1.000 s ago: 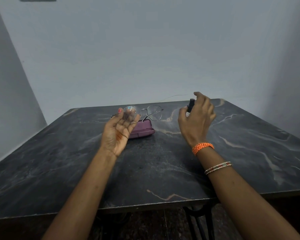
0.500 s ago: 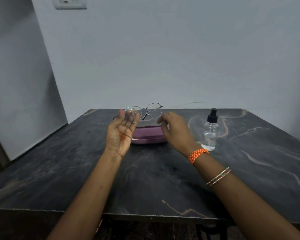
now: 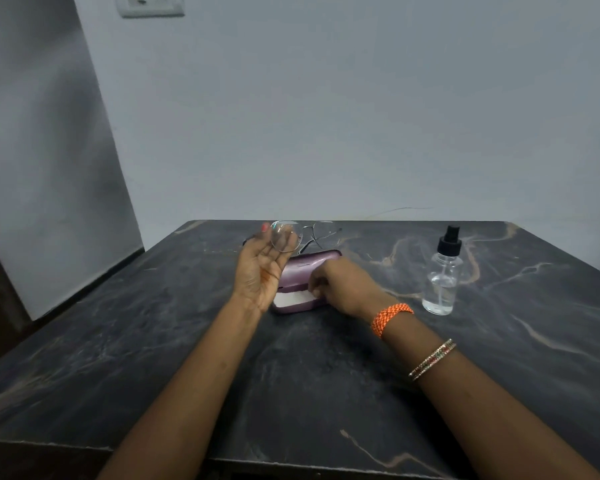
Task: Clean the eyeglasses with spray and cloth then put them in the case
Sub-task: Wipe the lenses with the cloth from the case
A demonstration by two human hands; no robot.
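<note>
- Head view: since a second ago my right hand (image 3: 343, 285) has let go of the spray bottle (image 3: 442, 271), which now stands alone at right, and has dropped to the open purple case (image 3: 298, 282).
- My right fingertips pinch the white cloth (image 3: 290, 298) lying in the case.
- My left hand (image 3: 262, 268) holds the eyeglasses (image 3: 303, 235) up by one lens, fingers fairly straight, above the far end of the case.
- To do this well, I judge I should lift the cloth straight out and avoid touching the lens any further.
</note>
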